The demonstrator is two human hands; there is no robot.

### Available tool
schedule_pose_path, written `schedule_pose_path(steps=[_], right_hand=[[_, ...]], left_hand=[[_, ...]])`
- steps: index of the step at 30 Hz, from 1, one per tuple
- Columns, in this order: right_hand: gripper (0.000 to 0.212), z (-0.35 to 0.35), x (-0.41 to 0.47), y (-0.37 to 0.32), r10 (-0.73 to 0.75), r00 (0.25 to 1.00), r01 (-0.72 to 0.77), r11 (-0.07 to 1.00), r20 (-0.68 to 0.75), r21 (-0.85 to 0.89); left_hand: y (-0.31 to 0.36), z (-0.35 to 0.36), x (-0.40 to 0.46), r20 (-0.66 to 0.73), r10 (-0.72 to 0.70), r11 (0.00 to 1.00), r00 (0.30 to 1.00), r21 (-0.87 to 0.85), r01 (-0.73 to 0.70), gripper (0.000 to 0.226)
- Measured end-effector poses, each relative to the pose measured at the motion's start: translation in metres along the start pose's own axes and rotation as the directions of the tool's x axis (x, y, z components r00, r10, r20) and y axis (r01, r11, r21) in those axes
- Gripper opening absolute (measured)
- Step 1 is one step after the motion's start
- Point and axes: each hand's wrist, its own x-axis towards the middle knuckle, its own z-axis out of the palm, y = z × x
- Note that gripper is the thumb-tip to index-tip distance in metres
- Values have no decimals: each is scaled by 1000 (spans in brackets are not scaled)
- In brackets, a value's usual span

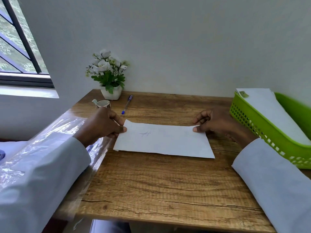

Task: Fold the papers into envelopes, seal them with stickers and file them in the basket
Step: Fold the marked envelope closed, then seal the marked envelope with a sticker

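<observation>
A white paper [164,140] folded in half lies on the wooden table [151,190], with a faint pen scribble near its left part. My left hand [102,123] pinches the paper's far left corner between thumb and fingers. My right hand [215,123] pinches the far right corner the same way. A green perforated basket [262,130] stands at the right edge of the table, holding white folded envelopes [272,111], the top one sealed with a small green sticker [243,94].
A roll of stickers [102,103] and a blue pen [127,104] lie at the back left, beside a white pot of white flowers [109,73]. Clear plastic wrapping [70,132] lies along the table's left edge under my left sleeve. A window is at the far left.
</observation>
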Motion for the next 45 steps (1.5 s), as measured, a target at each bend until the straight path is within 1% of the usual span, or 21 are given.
schedule_pose_path(steps=[3, 6, 8, 10, 12, 13, 14, 16, 20, 23, 27, 30, 31, 34, 36, 40, 45], right_hand=[[27, 2, 3, 1, -33, 999, 30, 991, -21, -127], [27, 1, 6, 3, -34, 999, 29, 986, -29, -167], [25, 1, 7, 3, -55, 996, 39, 979, -75, -198], [22, 3, 6, -2, -106, 982, 81, 984, -156, -162], [19, 6, 4, -13, -183, 957, 164, 981, -224, -103], [17, 8, 2, -22, -231, 944, 214, 972, -234, -96], [15, 11, 0, -31, -274, 934, 258, 961, -230, -98], [15, 18, -2, -54, -341, 923, 325, 939, -178, -113], [15, 38, 3, -98, -442, 897, 432, 882, -13, -188], [13, 60, 19, -124, -480, 876, 478, 846, 50, -236], [10, 100, 47, -144, -501, 860, 510, 832, 99, -218], [7, 136, 73, -154, -517, 849, 528, 825, 108, -200], [8, 147, 79, -155, -527, 843, 538, 817, 110, -206], [15, 176, 95, -159, -572, 816, 577, 793, 86, -195], [21, 194, 102, -161, -610, 790, 610, 773, 58, -177], [32, 219, 115, -160, -655, 755, 642, 724, 40, -254], [22, 223, 126, -158, -670, 735, 661, 672, 105, -333]], left_hand=[[-4, 3, -1, -11, 55, 995, 998, 87, -54, 18], [-4, 5, -3, -13, 116, 986, 993, 121, -114, 16], [-5, 4, -5, -18, 160, 981, 987, 114, -157, 14], [-5, 0, -7, -38, 198, 976, 979, 103, -194, 11], [-4, -7, -7, -54, 228, 972, 972, 72, -224, 8], [-5, -13, -7, -71, 236, 971, 969, 45, -233, 7], [-6, -19, -6, -95, 235, 972, 967, 14, -234, 7], [-11, -35, -3, -159, 205, 975, 966, -56, -216, 7], [-24, -67, 1, -280, 163, 962, 946, -168, -215, 10], [-33, -82, 8, -356, 139, 955, 924, -200, -221, 6], [-40, -84, 27, -384, 109, 957, 917, -210, -201, 13], [-48, -83, 48, -416, 88, 973, 905, -158, -167, 13], [-50, -81, 57, -431, 89, 981, 898, -117, -153, 17], [-56, -79, 76, -458, 145, 989, 877, 33, -147, 32], [-60, -76, 85, -458, 188, 982, 869, 90, -165, 38], [-71, -68, 92, -411, 195, 981, 891, 73, -182, 42], [-75, -65, 96, -379, 223, 975, 898, 92, -203, 39]])
